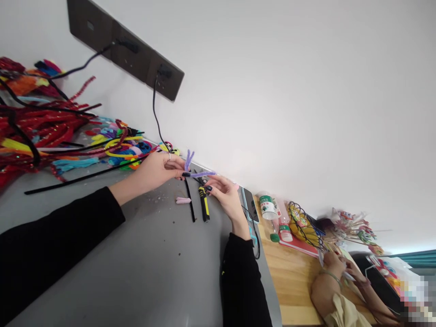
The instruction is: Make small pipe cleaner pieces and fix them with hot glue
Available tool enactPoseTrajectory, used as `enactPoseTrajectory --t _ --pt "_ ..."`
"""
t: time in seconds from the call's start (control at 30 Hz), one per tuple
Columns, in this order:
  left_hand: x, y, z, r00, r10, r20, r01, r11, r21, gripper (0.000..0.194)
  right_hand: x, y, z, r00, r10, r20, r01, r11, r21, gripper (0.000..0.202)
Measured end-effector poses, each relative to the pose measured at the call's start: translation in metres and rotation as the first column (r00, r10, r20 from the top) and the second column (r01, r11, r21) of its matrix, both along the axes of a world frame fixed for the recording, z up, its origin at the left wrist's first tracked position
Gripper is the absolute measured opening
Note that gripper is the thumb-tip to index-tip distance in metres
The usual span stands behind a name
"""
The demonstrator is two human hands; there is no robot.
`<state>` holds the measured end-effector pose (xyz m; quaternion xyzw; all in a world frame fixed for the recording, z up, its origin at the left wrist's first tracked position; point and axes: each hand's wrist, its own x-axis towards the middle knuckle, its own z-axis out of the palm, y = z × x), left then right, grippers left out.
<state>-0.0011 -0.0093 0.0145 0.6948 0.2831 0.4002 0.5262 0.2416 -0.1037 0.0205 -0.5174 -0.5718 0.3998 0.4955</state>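
Observation:
My left hand (pixel 155 171) pinches a bent purple pipe cleaner (pixel 200 174) between thumb and fingers. Two short purple ends stick up above the fingertips, and a longer length points right toward my right hand (pixel 225 194). That hand is partly curled, its thumb and fingers apart, the fingertips close to the purple end; whether they touch it I cannot tell. Below, on the grey table (pixel 136 272), lie pliers (pixel 204 205) with black and yellow handles. Beside them are a straight black pipe cleaner (pixel 190 202) and a small folded pink piece (pixel 183 200).
Red tinsel stems (pixel 51 122) and colourful pipe cleaners (pixel 129 152) pile up at left. Against the wall, a cord (pixel 155 109) hangs from a socket panel (pixel 150 59). To the right are a phone (pixel 251 204), bottles (pixel 268 206), a yellow basket (pixel 303 225) and another person's hands (pixel 335 263).

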Motion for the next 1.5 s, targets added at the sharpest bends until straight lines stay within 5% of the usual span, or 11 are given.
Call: enactPoseTrajectory --t 0.17,0.4,0.8,1.0,1.23,1.5 --pt "0.002 -0.005 0.004 0.971 -0.224 0.082 0.233 0.965 -0.124 0.018 -0.014 -0.004 0.007 0.991 0.124 -0.053 -0.123 0.992 0.017 0.055" --pt "0.004 -0.01 0.004 0.944 -0.314 0.101 0.329 0.92 -0.213 0.021 -0.021 -0.005 0.008 0.962 0.272 0.005 -0.272 0.962 0.022 0.068" --pt "0.004 -0.011 0.003 0.898 -0.44 0.001 0.434 0.884 -0.173 0.019 -0.023 -0.004 0.004 0.962 0.27 -0.035 -0.27 0.963 0.003 0.086" --pt "0.006 -0.009 -0.002 0.878 -0.476 -0.045 0.464 0.872 -0.158 0.019 -0.026 -0.002 0.002 0.947 0.317 -0.044 -0.317 0.948 0.003 0.076" --pt "0.004 -0.012 0.004 0.876 -0.466 -0.123 0.449 0.882 -0.14 0.018 -0.03 -0.002 0.0 0.97 0.235 -0.064 -0.238 0.971 -0.037 0.074" --pt "0.008 -0.011 -0.005 0.864 -0.503 -0.035 0.487 0.849 -0.204 0.013 -0.037 -0.001 -0.001 0.971 0.191 -0.142 -0.201 0.978 -0.057 0.065"
